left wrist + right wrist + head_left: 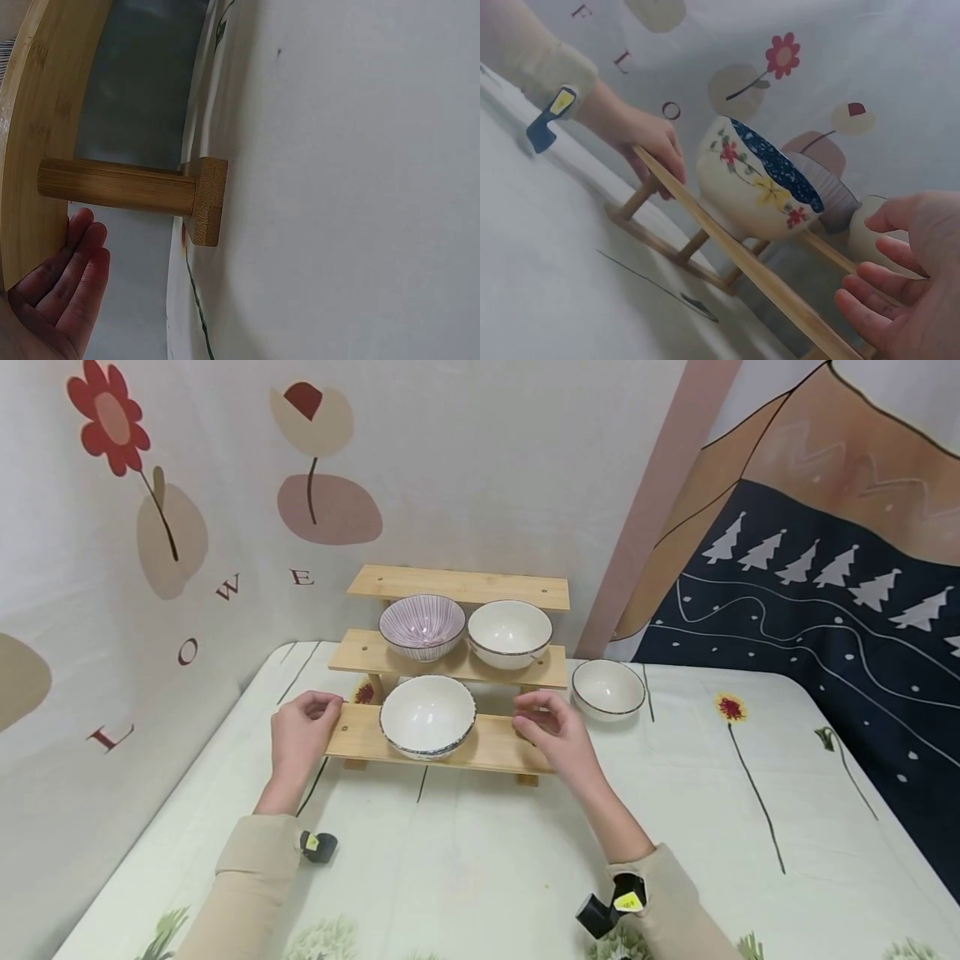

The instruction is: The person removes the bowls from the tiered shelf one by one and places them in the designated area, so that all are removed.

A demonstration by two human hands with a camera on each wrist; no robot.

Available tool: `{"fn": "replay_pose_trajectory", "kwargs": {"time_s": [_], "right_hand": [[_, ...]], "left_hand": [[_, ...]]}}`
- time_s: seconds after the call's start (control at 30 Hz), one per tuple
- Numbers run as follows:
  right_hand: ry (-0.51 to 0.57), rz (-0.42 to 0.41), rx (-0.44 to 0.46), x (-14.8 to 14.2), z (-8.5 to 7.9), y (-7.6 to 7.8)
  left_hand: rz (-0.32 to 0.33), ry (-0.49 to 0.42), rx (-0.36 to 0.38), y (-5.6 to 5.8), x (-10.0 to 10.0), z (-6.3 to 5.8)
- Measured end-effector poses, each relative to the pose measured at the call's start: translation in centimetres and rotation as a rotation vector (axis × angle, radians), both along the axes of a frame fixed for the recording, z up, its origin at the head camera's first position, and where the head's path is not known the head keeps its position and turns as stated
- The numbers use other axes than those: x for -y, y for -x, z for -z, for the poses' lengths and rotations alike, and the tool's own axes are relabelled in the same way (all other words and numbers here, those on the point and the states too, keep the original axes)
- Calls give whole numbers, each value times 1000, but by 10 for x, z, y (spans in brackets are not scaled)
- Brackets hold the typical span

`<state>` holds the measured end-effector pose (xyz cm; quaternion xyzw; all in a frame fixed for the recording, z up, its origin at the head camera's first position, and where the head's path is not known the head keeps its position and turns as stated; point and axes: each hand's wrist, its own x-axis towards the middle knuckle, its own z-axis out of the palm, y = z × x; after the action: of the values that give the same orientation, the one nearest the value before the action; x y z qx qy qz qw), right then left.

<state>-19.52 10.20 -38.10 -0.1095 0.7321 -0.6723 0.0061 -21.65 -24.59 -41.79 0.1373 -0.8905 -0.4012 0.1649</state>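
Mid-frame, the wooden shelf is stretching lengthwise left to right, front bowl facing up; left hand is clamping its left end, right hand hovering, grip apart.

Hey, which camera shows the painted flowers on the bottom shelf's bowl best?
Right wrist view: the bowl on the bottom shelf is side-on, so its painted flowers show plainly. The head view looks down into its white inside; the left wrist view shows no painted flowers.
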Motion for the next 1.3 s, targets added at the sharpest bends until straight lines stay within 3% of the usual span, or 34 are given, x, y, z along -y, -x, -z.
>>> {"fn": "replay_pose_trajectory", "kwargs": {"time_s": [0.43,0.67,1.3], "right_hand": [[16,-85,33,26,0,-6],[93,-152,52,38,-1,-8],[85,-206,45,60,2,-9]], "left_hand": [[-5,-14,10,-1,-1,1],[-6,-4,1,-1,-2,1],[-4,-1,6,-1,-1,0]]}}
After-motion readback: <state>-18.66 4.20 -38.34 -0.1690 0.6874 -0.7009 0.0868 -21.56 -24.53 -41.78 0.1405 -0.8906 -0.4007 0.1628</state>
